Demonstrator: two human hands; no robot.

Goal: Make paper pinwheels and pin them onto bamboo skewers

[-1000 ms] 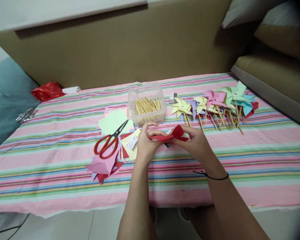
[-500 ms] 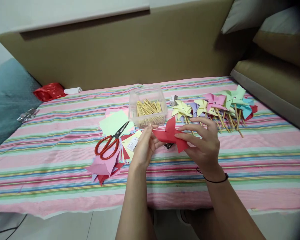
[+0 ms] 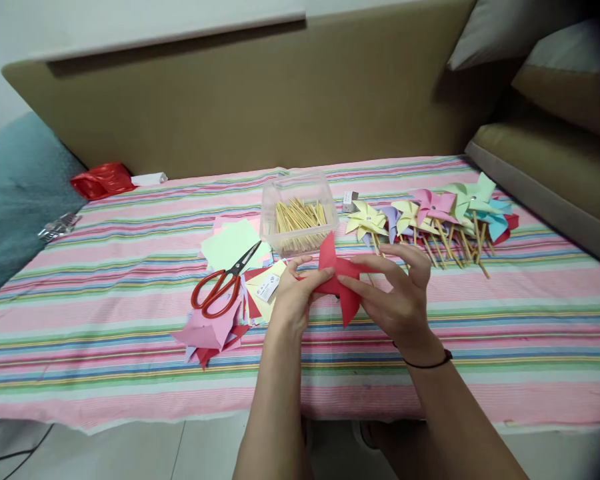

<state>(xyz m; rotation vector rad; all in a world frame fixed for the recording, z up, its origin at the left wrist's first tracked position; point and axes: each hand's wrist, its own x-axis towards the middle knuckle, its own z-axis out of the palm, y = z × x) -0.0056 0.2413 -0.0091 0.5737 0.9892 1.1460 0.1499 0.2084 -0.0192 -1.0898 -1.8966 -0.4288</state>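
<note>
A red paper pinwheel [image 3: 349, 303] is held up over the striped cloth, between both hands. My left hand [image 3: 296, 293] grips its left side, with the thumb lying near the middle. My right hand [image 3: 397, 293] pinches the right side, its fingertips close to the centre. Just behind the hands stands a clear plastic box [image 3: 300, 243] of wooden sticks [image 3: 300, 217]. Orange-handled scissors [image 3: 225, 280] lie to the left on paper sheets, beside a small white labelled packet [image 3: 267, 287].
Finished pinwheels on sticks [image 3: 435, 207] lie in a heap at the right. Pale green sheets [image 3: 230, 243] and pink cut paper [image 3: 210, 327] are on the left. A small box [image 3: 350, 201] stands behind. A red plastic bag [image 3: 103, 181] is at the back left.
The red pinwheel has turned and shifted slightly left. My left thumb has moved onto its middle, and my right hand has moved a little left with it.
</note>
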